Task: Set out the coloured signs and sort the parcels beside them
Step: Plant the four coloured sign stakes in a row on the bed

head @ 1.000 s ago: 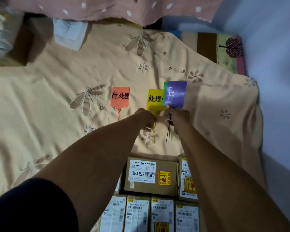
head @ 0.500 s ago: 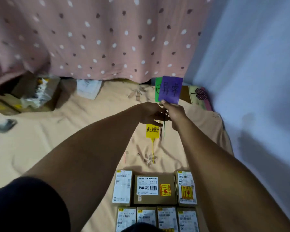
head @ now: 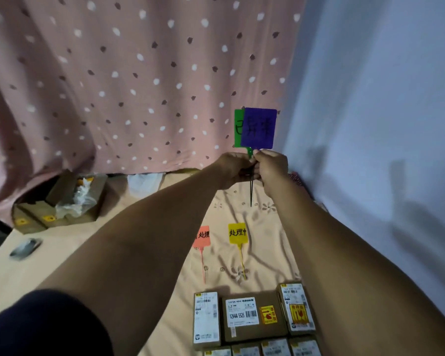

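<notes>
A purple sign (head: 259,128) and a green sign (head: 239,128) behind it are held upright in the air, overlapping. My left hand (head: 233,167) and my right hand (head: 271,168) both pinch their thin stems (head: 251,191) just below the cards. On the peach bedsheet (head: 62,255) lie an orange sign (head: 203,238), partly hidden by my left forearm, and a yellow sign (head: 238,233) to its right. Several brown parcels with white labels (head: 252,317) sit in rows near me.
A pink polka-dot curtain (head: 139,80) hangs behind and a pale wall (head: 383,124) rises on the right. An opened cardboard box with plastic wrap (head: 62,199) sits at the back left. A small dark object (head: 26,247) lies at the left.
Both hands have lifted the purple and green signs off the sheet and up in front of the curtain. My view has tilted upward. The yellow and orange signs stay flat.
</notes>
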`<state>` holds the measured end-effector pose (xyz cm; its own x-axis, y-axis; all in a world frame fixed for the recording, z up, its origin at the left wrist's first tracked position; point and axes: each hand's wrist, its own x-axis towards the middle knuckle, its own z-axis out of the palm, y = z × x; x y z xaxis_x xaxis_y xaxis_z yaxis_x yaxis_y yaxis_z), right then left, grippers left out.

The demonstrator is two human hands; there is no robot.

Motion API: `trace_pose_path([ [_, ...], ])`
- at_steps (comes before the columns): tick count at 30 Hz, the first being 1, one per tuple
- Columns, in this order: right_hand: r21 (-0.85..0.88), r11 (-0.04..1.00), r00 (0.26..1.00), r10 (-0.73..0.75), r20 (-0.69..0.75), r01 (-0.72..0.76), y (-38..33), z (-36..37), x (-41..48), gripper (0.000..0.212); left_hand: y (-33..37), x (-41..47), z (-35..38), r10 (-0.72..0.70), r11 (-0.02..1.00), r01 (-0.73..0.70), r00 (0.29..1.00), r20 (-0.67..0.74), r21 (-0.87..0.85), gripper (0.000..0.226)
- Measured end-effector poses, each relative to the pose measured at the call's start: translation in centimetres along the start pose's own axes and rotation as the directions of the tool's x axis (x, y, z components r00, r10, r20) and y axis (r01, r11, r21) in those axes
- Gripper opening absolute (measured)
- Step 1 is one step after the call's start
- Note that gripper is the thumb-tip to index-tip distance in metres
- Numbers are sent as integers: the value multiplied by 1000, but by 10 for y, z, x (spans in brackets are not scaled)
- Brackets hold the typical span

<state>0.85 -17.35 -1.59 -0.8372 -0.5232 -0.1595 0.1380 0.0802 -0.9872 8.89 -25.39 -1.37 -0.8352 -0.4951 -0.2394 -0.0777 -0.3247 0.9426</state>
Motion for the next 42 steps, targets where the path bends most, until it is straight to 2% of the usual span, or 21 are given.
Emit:
trace_pose_path([
  [3,13,999,996,-44,-72,45,-11,-26,0,23,2,3,31,37,999,-37,999,-32,-3,20],
  [11,-87,995,998,-51,31,54,-20,-113,46,21,-16,47,113,41,994,-53,991,-128,-93,15],
  [14,-126,992,999,-18,49,24,-7,-154,83,14,-29,72,152,-7,995,-10,984,-180,-95,10],
  [19,-142,988,996,65,55,-57,25,-203,114,26,-75,107,197,-100,989,78,979,-179,-123,14],
  [22,-170,983,995,61,-77,-74,57,-226,125,18,-108,123,193,-206,977,188,953,-224,-102,17],
  [24,-168,978,976,91,-197,-125,92,-240,143,20,-135,137,184,-270,963,255,919,-288,-87,18],
  [26,-173,962,958,167,-231,-210,126,-250,158,19,-165,150,176,-329,943,324,882,-339,-72,9],
  [27,-187,953,954,193,-228,-237,144,-252,166,15,-183,160,172,-354,934,346,866,-354,-86,2],
  [30,-217,936,947,227,-226,-276,204,-258,183,11,-244,182,157,-441,893,434,793,-419,-118,10],
  [32,-242,921,946,265,-184,-305,243,-258,188,18,-282,189,148,-485,867,479,742,-463,-139,4],
  [35,-260,898,934,327,-143,-355,294,-254,189,33,-339,193,130,-536,815,559,632,-560,-150,11],
  [37,-277,883,926,360,-114,-378,325,-251,190,31,-385,197,112,-530,766,634,525,-666,-110,19],
  [39,-299,862,910,408,-72,-410,354,-251,189,18,-440,210,89,-473,699,715,436,-766,-25,32],
  [40,-317,852,904,424,-50,-417,367,-252,187,13,-450,213,87,-444,682,731,409,-797,-4,34],
  [42,-373,826,897,440,-43,-423,384,-255,183,17,-431,205,101,-391,684,728,418,-820,45,35],
])
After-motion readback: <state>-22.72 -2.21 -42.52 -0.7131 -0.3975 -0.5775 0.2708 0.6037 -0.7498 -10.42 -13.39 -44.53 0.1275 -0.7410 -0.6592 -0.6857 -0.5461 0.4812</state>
